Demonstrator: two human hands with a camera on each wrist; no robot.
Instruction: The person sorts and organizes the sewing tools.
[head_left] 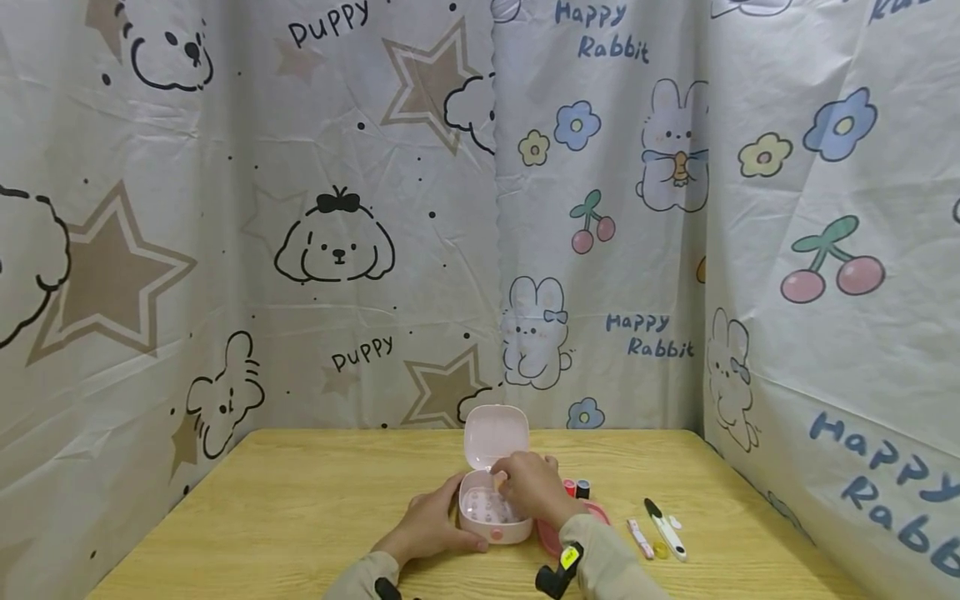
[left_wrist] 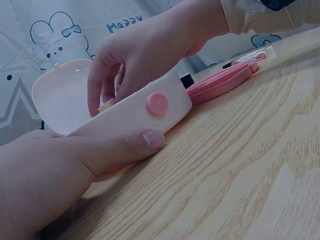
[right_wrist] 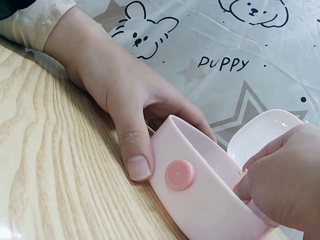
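A pale pink box (head_left: pixel 497 533) with a round pink button on its front stands on the table, its lid (head_left: pixel 497 437) raised at the back. My left hand (head_left: pixel 435 521) grips the box's left side, the thumb along the front wall in the left wrist view. My right hand (head_left: pixel 534 487) reaches over the box from the right, fingertips down inside near the hinge. Between its thumb and fingers it pinches a small orange piece (left_wrist: pixel 106 105), mostly hidden by the fingers. A clear insert with small patterned spots (head_left: pixel 483 504) shows inside the box.
Right of the box lie a pink tray-like piece (head_left: pixel 550 540), partly under the right forearm, a red spool (head_left: pixel 570 487) and a dark spool (head_left: pixel 582 489). Farther right are a pink-and-white strip (head_left: pixel 640 539), a small yellow piece (head_left: pixel 660 550) and white thread snips (head_left: pixel 667 533). Printed curtains surround the table.
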